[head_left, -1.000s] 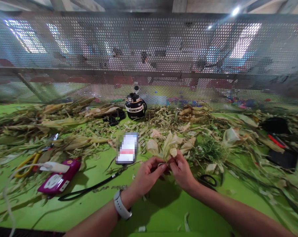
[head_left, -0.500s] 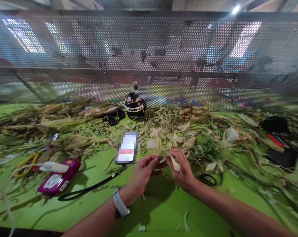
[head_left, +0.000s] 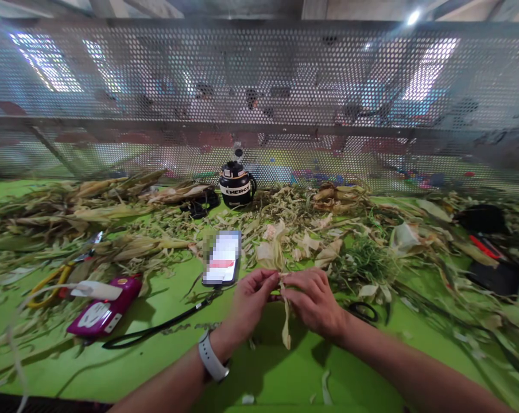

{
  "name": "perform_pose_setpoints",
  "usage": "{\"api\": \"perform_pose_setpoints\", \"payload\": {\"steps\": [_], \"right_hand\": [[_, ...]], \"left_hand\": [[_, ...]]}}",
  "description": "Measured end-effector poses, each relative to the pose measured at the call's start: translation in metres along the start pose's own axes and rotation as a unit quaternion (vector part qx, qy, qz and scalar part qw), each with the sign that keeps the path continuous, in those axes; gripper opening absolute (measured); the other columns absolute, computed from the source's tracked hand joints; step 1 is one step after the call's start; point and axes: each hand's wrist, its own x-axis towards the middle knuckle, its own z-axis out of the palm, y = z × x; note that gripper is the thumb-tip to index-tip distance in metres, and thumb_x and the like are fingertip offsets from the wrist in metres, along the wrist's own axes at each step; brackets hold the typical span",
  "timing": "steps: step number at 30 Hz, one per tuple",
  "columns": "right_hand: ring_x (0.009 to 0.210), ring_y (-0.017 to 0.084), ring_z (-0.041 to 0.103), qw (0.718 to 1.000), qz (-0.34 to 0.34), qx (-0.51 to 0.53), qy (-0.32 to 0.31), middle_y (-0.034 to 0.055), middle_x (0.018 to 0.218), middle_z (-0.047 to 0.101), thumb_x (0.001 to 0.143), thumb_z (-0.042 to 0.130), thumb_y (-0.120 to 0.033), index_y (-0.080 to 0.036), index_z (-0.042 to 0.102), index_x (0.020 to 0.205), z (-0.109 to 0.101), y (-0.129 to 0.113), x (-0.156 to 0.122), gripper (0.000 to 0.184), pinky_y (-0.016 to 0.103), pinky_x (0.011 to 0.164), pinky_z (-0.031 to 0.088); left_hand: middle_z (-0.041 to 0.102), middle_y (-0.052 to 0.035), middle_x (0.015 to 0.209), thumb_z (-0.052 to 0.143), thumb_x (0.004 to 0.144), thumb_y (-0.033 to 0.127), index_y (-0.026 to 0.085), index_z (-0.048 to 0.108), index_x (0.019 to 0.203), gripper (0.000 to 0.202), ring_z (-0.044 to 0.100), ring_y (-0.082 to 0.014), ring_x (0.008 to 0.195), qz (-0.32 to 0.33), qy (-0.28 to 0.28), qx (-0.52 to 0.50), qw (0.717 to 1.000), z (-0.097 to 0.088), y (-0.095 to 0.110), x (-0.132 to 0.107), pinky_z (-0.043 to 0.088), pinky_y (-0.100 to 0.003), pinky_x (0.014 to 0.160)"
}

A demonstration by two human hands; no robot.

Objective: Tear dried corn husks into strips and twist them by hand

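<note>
My left hand [head_left: 253,295], with a pale watch band [head_left: 210,355] on its wrist, pinches a bundle of pale corn husk [head_left: 273,249] that fans out above the fingers. Pressed up against it, my right hand [head_left: 315,301] has its thumb and fingers closed on the same husk at the gathered part. A narrow husk strip [head_left: 286,330] hangs down between the two hands. The fingertips partly hide where the pieces meet. Just past my right hand lies a heap of shredded green fibres [head_left: 367,261].
Left of my hands lie a phone [head_left: 222,258] with a black strap, a purple power bank [head_left: 107,304] with a white plug, and yellow-handled scissors [head_left: 50,287]. A black jug [head_left: 236,186] stands among loose husks before a perforated metal screen [head_left: 259,74]. A black ring [head_left: 363,311] lies right.
My right hand has turned palm down and moved in against the left fingertips. The husk strip that curled over its fingers now hangs down between the hands.
</note>
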Motion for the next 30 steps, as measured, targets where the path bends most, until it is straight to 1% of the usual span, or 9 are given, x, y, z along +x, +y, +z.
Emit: {"api": "perform_pose_setpoints", "payload": {"steps": [2, 4, 8, 12, 16, 19, 23, 25, 30], "right_hand": [[0.087, 0.017, 0.056, 0.999, 0.037, 0.004, 0.002, 0.0059, 0.093, 0.066, 0.087, 0.050, -0.017, -0.020, 0.057, 0.100, 0.0013, 0.0009, 0.0011, 0.015, 0.034, 0.079, 0.040], [0.083, 0.018, 0.056, 0.999, 0.050, 0.007, -0.007, 0.0058, 0.091, 0.066, 0.087, 0.050, -0.017, -0.020, 0.057, 0.100, 0.0023, 0.0012, 0.0020, 0.015, 0.034, 0.076, 0.039], [0.080, 0.017, 0.055, 0.996, 0.087, 0.021, -0.009, 0.0045, 0.087, 0.066, 0.088, 0.050, -0.015, -0.020, 0.057, 0.094, 0.0038, 0.0011, 0.0030, 0.011, 0.033, 0.073, 0.038], [0.078, 0.017, 0.054, 0.989, 0.143, 0.029, -0.005, 0.0054, 0.084, 0.064, 0.090, 0.046, -0.016, -0.019, 0.055, 0.091, 0.0070, 0.0021, 0.0027, 0.009, 0.032, 0.071, 0.039], [0.073, 0.018, 0.053, 0.990, 0.139, 0.007, -0.033, 0.0060, 0.078, 0.063, 0.092, 0.041, -0.018, -0.017, 0.054, 0.087, 0.0095, 0.0034, 0.0022, 0.014, 0.033, 0.069, 0.040], [0.072, 0.018, 0.052, 0.992, 0.124, 0.002, -0.032, 0.0060, 0.076, 0.064, 0.093, 0.039, -0.018, -0.017, 0.055, 0.086, 0.0094, 0.0039, 0.0026, 0.017, 0.032, 0.068, 0.040], [0.069, 0.018, 0.051, 0.989, 0.147, 0.014, -0.027, 0.0047, 0.074, 0.062, 0.092, 0.043, -0.018, -0.018, 0.056, 0.087, 0.0081, 0.0041, 0.0029, 0.014, 0.032, 0.066, 0.041], [0.072, 0.018, 0.052, 0.988, 0.150, 0.027, -0.016, 0.0048, 0.077, 0.061, 0.091, 0.045, -0.017, -0.019, 0.057, 0.089, 0.0079, 0.0042, 0.0018, 0.013, 0.032, 0.067, 0.042], [0.090, 0.019, 0.053, 0.984, 0.161, 0.074, -0.017, 0.0086, 0.101, 0.056, 0.087, 0.051, -0.019, -0.022, 0.061, 0.091, 0.0091, 0.0052, -0.0021, 0.012, 0.034, 0.076, 0.046]], "left_hand": [[0.065, -0.0009, 0.074, 0.075, 0.064, 0.040, 0.014, 0.067, 0.076, 0.030, 0.057, -0.0118, 0.068, 0.000, 0.004, 0.007, 1.000, 0.0012, 0.0004, -0.0002, 0.051, -0.023, 0.063], [0.065, -0.0007, 0.073, 0.075, 0.064, 0.040, 0.014, 0.067, 0.076, 0.030, 0.057, -0.0116, 0.068, 0.001, 0.005, 0.010, 1.000, 0.0021, 0.0003, -0.0003, 0.051, -0.023, 0.062], [0.065, -0.0001, 0.071, 0.075, 0.065, 0.038, 0.014, 0.067, 0.077, 0.028, 0.059, -0.0112, 0.066, 0.008, 0.004, 0.009, 1.000, 0.0031, -0.0003, -0.0002, 0.050, -0.022, 0.061], [0.068, -0.0022, 0.073, 0.073, 0.067, 0.038, 0.015, 0.067, 0.079, 0.026, 0.063, -0.0148, 0.071, 0.024, -0.013, 0.018, 0.999, 0.0033, -0.0021, 0.0008, 0.051, -0.024, 0.061], [0.070, -0.0029, 0.075, 0.073, 0.066, 0.037, 0.016, 0.068, 0.083, 0.027, 0.064, -0.0162, 0.070, 0.039, -0.009, 0.038, 0.998, 0.0021, -0.0056, 0.0026, 0.051, -0.024, 0.059], [0.071, -0.0031, 0.076, 0.074, 0.064, 0.038, 0.017, 0.069, 0.082, 0.028, 0.064, -0.0165, 0.070, 0.023, -0.023, 0.024, 0.999, 0.0019, -0.0058, 0.0027, 0.051, -0.025, 0.059], [0.070, -0.0026, 0.073, 0.075, 0.063, 0.038, 0.016, 0.069, 0.079, 0.028, 0.062, -0.0152, 0.067, -0.001, -0.030, 0.008, 1.000, 0.0030, -0.0040, 0.0025, 0.050, -0.024, 0.057], [0.069, -0.0019, 0.070, 0.076, 0.062, 0.038, 0.016, 0.069, 0.077, 0.028, 0.061, -0.0144, 0.064, -0.005, -0.026, 0.006, 1.000, 0.0034, -0.0038, 0.0030, 0.049, -0.023, 0.056], [0.067, -0.0017, 0.066, 0.075, 0.063, 0.038, 0.015, 0.071, 0.072, 0.025, 0.056, -0.0124, 0.059, 0.016, -0.032, 0.041, 0.999, 0.0024, -0.0035, 0.0039, 0.045, -0.023, 0.056]]}}
